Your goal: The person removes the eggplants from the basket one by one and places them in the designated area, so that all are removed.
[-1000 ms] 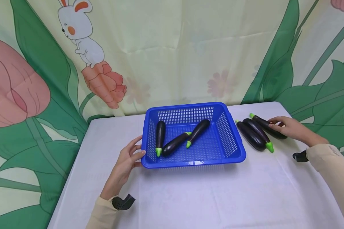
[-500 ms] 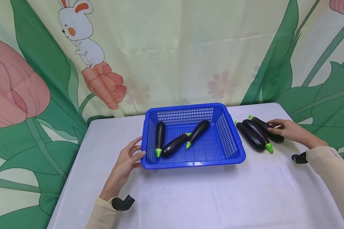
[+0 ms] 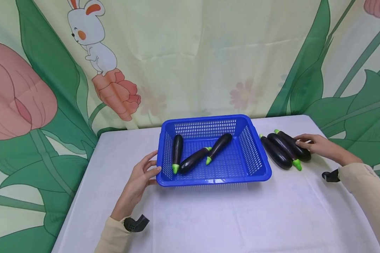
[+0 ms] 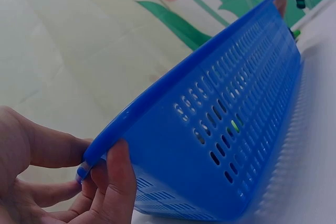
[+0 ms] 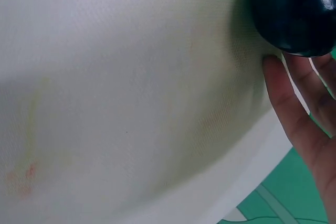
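A blue basket (image 3: 213,181) stands mid-table with three eggplants (image 3: 193,160) inside. At its left end my left hand (image 3: 136,182) grips the rim, thumb on top; the left wrist view shows the fingers of the hand (image 4: 63,177) around the edge of the basket (image 4: 157,150). Right of the basket lie three more eggplants (image 3: 276,152), side by side. On the outermost eggplant (image 3: 301,150) rest the extended fingers of my right hand (image 3: 324,147). In the right wrist view the fingers of that hand (image 5: 304,114) touch the rounded end of the dark eggplant (image 5: 296,14).
A white cloth covers the table (image 3: 202,218). Behind it hangs a printed curtain (image 3: 183,63) with a rabbit, flowers and leaves.
The outermost eggplant has slid left against its neighbours, with my right hand moving along at its side. The left hand and the basket have stayed in place.
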`<state>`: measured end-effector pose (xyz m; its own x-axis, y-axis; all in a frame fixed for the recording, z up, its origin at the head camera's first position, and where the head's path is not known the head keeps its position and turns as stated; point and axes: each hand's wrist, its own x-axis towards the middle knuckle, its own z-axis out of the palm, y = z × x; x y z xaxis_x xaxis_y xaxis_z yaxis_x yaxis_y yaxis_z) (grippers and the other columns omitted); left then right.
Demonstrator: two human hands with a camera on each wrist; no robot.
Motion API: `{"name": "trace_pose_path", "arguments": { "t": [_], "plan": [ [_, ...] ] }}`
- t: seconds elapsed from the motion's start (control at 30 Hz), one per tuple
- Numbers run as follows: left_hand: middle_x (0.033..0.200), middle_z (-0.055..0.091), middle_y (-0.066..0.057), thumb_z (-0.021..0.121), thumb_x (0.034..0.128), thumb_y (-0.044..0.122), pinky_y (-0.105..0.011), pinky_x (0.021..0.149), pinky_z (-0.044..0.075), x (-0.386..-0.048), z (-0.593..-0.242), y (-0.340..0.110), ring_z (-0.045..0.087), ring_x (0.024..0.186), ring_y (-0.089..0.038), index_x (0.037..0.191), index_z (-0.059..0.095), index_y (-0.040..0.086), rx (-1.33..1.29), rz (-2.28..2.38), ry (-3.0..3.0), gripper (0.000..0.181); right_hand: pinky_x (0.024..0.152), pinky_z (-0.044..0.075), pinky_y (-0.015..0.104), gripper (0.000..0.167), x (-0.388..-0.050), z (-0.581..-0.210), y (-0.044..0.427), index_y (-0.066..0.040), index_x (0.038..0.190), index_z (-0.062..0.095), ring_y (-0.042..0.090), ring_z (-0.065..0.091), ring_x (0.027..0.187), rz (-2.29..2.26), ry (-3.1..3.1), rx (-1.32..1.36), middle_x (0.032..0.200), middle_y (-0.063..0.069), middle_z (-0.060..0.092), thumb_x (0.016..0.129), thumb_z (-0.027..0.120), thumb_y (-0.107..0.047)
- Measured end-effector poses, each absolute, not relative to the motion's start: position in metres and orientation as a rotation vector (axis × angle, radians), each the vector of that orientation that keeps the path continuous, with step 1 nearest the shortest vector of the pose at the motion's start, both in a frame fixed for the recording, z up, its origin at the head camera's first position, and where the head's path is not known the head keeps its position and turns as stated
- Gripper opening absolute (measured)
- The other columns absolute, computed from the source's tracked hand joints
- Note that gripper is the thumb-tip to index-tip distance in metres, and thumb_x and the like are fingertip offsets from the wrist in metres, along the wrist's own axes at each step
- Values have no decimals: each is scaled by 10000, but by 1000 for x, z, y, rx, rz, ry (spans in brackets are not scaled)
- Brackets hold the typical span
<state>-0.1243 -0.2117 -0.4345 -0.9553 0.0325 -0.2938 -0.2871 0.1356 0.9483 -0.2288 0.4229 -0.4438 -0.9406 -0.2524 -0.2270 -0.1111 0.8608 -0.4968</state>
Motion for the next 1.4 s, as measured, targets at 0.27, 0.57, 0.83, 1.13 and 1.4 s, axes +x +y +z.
{"name": "trace_pose_path", "arguments": {
  "t": [0.27,0.57,0.83,1.13,1.4],
  "plan": [
    [1354,578,-172,677,1003,157,-296,744,617,-123,-433,-210,695,971,-171,1618,363,258,-246,1904,2175,698,775,530,328,526,-227,-441,425,77,1448,507,538,614,1171,-674,2784,-257,1327,363,590,1098,488,-315],
    [1382,567,-190,667,1015,170,-279,749,610,-124,-430,-210,688,985,-169,1625,355,259,-239,1893,2191,691,891,523,565,515,-228,-430,417,50,1449,529,504,586,1206,-641,2850,-297,1387,323,586,1086,532,-316],
    [1356,563,-172,659,1019,156,-285,755,614,-124,-431,-212,693,975,-172,1616,368,270,-251,1895,2177,674,961,532,583,466,-226,-411,384,-14,1447,561,428,602,1199,-681,2904,-399,1385,263,612,1067,574,-283],
    [1341,569,-166,665,1015,163,-284,757,616,-124,-429,-211,692,980,-169,1616,366,270,-225,1910,2176,680,830,539,219,389,-226,-387,336,-71,1380,645,35,606,1013,-751,2960,-634,1305,123,704,1012,665,-195],
    [1345,573,-160,663,1014,152,-294,766,620,-123,-433,-211,694,989,-176,1614,369,272,-248,1901,2164,679,876,565,333,373,-227,-369,296,-104,1377,641,174,641,1079,-770,2890,-750,1311,64,695,1022,656,-218]
  ]
}}
